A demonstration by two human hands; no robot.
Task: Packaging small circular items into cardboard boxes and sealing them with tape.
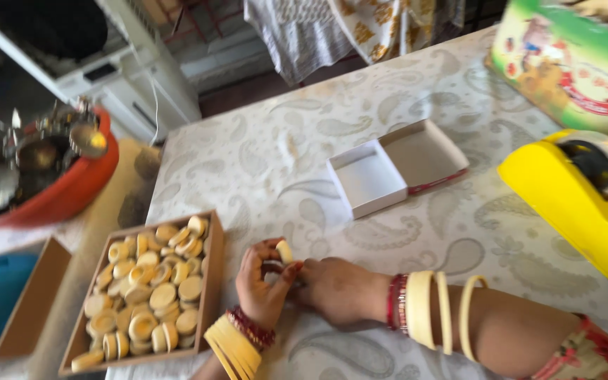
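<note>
Both hands meet on the cloth: my left hand pinches one disc upright, right hand curled beside, grip unclear, tray close for reach.

1. A yellow tape dispenser with a roll of clear tape sits on the table at the right.
2. A small white open box, its lid folded back, lies near the table's middle.
3. A colourful printed carton stands at the far right.
4. A red basin of metal utensils sits far left.
5. A cardboard tray with a blue inside lies near left.
6. Patterned cloth hangs beyond the table's far edge.
</note>
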